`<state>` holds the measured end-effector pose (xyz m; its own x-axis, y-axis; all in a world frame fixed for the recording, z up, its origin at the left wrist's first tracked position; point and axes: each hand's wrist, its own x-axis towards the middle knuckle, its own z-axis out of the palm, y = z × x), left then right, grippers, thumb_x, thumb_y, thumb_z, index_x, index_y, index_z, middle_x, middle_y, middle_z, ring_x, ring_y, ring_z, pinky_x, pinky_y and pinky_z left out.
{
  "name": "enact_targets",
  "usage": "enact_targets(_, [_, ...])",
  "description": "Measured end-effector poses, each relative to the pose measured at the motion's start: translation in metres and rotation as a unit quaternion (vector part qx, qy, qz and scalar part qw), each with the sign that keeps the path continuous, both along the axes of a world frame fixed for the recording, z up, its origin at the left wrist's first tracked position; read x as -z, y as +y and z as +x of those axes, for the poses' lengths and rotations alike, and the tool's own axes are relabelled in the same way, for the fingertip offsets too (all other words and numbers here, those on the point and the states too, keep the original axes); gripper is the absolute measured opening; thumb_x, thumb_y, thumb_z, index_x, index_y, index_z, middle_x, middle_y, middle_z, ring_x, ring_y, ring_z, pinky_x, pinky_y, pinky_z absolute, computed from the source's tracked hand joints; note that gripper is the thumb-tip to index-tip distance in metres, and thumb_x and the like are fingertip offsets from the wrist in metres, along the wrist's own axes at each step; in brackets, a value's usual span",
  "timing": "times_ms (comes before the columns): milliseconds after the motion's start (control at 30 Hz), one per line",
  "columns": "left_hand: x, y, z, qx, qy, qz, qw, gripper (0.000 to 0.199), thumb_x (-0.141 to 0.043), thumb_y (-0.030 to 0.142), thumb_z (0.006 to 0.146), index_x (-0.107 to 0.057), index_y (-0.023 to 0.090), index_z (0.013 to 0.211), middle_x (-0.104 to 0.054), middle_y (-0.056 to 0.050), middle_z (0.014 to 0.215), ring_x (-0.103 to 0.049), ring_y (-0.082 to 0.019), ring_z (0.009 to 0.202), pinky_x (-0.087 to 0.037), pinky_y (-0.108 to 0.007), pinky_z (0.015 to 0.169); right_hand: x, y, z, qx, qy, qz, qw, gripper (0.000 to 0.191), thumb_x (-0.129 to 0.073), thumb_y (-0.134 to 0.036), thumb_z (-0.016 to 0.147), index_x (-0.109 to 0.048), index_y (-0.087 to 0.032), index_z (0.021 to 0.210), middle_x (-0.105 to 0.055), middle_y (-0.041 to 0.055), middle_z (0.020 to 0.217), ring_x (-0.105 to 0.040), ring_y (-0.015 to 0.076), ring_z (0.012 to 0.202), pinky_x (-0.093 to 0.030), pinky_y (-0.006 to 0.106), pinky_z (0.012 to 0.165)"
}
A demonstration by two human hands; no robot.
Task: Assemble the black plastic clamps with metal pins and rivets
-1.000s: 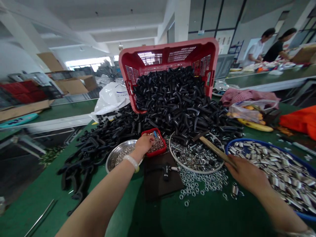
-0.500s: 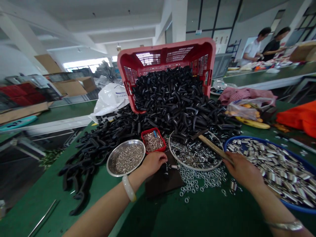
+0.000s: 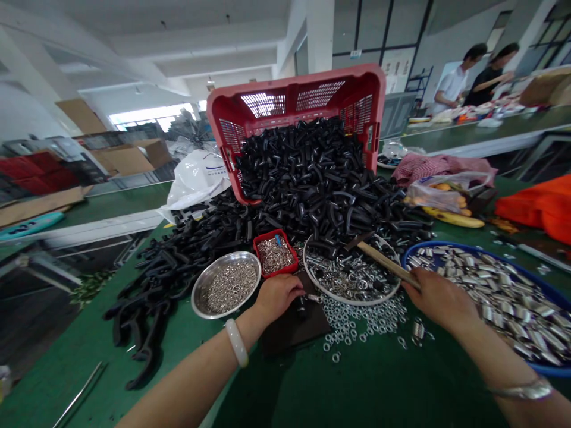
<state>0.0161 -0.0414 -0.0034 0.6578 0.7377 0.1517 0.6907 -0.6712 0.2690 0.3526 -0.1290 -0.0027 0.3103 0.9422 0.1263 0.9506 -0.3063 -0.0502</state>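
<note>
My right hand (image 3: 441, 298) is closed around the wooden handle of a hammer (image 3: 384, 261). The hammer's dark head hangs over a round tray (image 3: 352, 300) of mixed small metal parts. Over a dark flat plate (image 3: 285, 337), my left hand (image 3: 276, 297) has its fingertips pinched together; whatever is in them is too small and hidden to name. Just by those fingertips, a small dark bolt-like part (image 3: 301, 310) stands on the plate, and a small spring (image 3: 313, 298) lies beside it.
A steel bowl (image 3: 196, 300) of small fittings and a red box (image 3: 280, 271) of pins sit behind my left hand. Loose nuts (image 3: 352, 327) lie right of the plate. A blue tray (image 3: 408, 252) holds metal sleeves. Black handles (image 3: 307, 178) spill from a red crate (image 3: 379, 89).
My left fingertips have shifted slightly right over the plate, close to the small bolt-like part. The hammer stays in my right hand, almost unmoved. The whole view has shifted a little.
</note>
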Motion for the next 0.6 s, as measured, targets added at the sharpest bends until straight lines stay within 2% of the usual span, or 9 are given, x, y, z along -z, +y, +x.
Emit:
enact_targets(67, [0.005, -0.004, -0.009, -0.014, -0.034, 0.006, 0.999, 0.027, -0.05, 0.043, 0.079, -0.062, 0.023, 0.092, -0.064, -0.002, 0.09, -0.057, -0.016, 0.084, -0.043, -0.028, 0.076, -0.015, 0.002, 0.006, 0.012, 0.033, -0.043, 0.998, 0.032, -0.044, -0.045, 0.077, -0.056, -0.017, 0.088, -0.063, 0.0112, 0.077, -0.061, 0.0269, 0.069, -0.045, 0.037, 0.058])
enact_targets(167, [0.01, -0.016, -0.021, -0.019, -0.056, 0.016, 0.998, 0.059, -0.056, 0.059, 0.066, -0.054, 0.021, 0.112, -0.06, -0.006, 0.108, -0.051, -0.023, 0.099, -0.04, -0.036, 0.086, -0.034, -0.006, 0.002, -0.006, 0.094, 0.0, 0.996, 0.033, -0.048, -0.047, 0.074, -0.054, -0.02, 0.092, -0.064, 0.0086, 0.079, -0.061, 0.024, 0.065, -0.045, 0.035, 0.056])
enact_targets(233, [0.013, -0.024, -0.023, -0.024, -0.054, 0.01, 0.998, 0.072, -0.059, 0.063, 0.058, -0.051, 0.02, 0.115, -0.057, -0.008, 0.112, -0.049, -0.025, 0.102, -0.038, -0.039, 0.088, -0.04, -0.017, -0.015, -0.081, 0.158, 0.035, 0.983, 0.037, -0.048, -0.044, 0.075, -0.053, -0.019, 0.102, -0.065, 0.0076, 0.082, -0.06, 0.0201, 0.063, -0.047, 0.032, 0.056])
enact_targets(300, [0.015, -0.03, -0.023, -0.044, -0.056, 0.002, 0.997, 0.068, -0.059, 0.063, 0.058, -0.054, 0.02, 0.11, -0.058, -0.008, 0.108, -0.05, -0.025, 0.099, -0.038, -0.038, 0.087, -0.037, -0.029, -0.041, -0.178, 0.21, 0.038, 0.961, 0.043, -0.043, -0.039, 0.08, -0.046, -0.019, 0.117, -0.066, 0.0067, 0.083, -0.061, 0.0174, 0.062, -0.048, 0.029, 0.054])
enact_targets(400, [0.017, -0.031, -0.019, -0.088, -0.064, 0.001, 0.994, 0.061, -0.06, 0.062, 0.057, -0.058, 0.021, 0.102, -0.059, -0.007, 0.1, -0.052, -0.025, 0.094, -0.039, -0.038, 0.083, -0.025, -0.043, -0.08, -0.265, 0.155, 0.06, 0.95, 0.048, -0.037, -0.026, 0.082, -0.036, -0.026, 0.13, -0.066, 0.0059, 0.089, -0.063, 0.018, 0.071, -0.049, 0.028, 0.056])
enact_targets(500, [0.017, -0.028, -0.017, -0.106, -0.066, -0.006, 0.992, 0.062, -0.063, 0.062, 0.051, -0.06, 0.021, 0.097, -0.059, -0.006, 0.096, -0.052, -0.025, 0.092, -0.04, -0.037, 0.079, -0.015, -0.049, -0.1, -0.27, 0.057, 0.082, 0.958, 0.053, -0.036, -0.015, 0.079, -0.037, -0.033, 0.13, -0.066, 0.0042, 0.084, -0.063, 0.0172, 0.065, -0.049, 0.026, 0.052])
enact_targets(600, [0.017, -0.026, -0.017, -0.11, -0.07, -0.021, 0.991, 0.064, -0.064, 0.063, 0.049, -0.06, 0.021, 0.097, -0.06, -0.005, 0.094, -0.052, -0.024, 0.09, -0.04, -0.036, 0.078, -0.019, -0.052, -0.102, -0.279, 0.052, 0.109, 0.953, 0.055, -0.036, -0.016, 0.081, -0.032, -0.033, 0.133, -0.066, 0.0039, 0.086, -0.062, 0.0148, 0.06, -0.049, 0.023, 0.05])
